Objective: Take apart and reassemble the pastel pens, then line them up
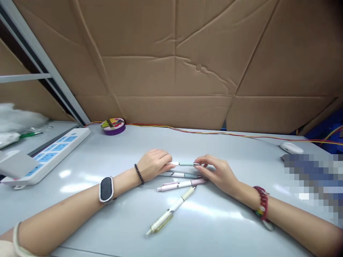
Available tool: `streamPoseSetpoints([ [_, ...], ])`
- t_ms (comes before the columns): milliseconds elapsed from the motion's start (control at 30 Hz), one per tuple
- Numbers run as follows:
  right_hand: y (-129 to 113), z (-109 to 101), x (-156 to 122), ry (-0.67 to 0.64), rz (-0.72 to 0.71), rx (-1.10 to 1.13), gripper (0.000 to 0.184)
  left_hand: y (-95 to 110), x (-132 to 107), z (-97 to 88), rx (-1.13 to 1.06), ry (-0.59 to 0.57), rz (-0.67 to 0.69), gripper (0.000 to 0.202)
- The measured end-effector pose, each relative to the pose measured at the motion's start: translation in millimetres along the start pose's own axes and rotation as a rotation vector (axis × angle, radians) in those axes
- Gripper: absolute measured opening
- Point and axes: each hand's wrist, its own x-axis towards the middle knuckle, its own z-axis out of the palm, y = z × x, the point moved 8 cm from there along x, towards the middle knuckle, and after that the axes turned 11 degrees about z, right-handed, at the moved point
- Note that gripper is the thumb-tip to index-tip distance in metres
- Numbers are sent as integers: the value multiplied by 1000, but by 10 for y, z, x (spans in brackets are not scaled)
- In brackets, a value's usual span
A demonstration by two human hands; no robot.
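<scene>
Between my two hands lies a white and pale green pen (184, 164). My left hand (157, 163) has its fingers closed around the pen's left end, which is hidden. At the tip, the thumb and fingers of my right hand (217, 173) pinch the pen. Just below it rests a blue-grey and white pen (179, 175), partly under my hands. A pink and white pen (179, 184) lies nearer to me. Closest is a yellow-green and white pen (171, 211), slanting across the table with its tip up to the right.
A white power strip (60, 153) lies at the left. At the back stand a round purple tin (113, 126) and thin red and yellow cables (171, 127) along the cardboard wall (160, 78). A white earbud case (291, 147) sits at the right, by a pixelated object (313, 175).
</scene>
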Motion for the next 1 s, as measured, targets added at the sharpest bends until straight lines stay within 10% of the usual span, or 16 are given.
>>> streamPoseSetpoints([
  [667,-11,106,-18,-158,-41,-79,24,13,-28,25,-57,-53,-60,38],
  [1000,-74,143,-27,-182,-122,-138,29,69,-8,-88,-105,113,44,26],
])
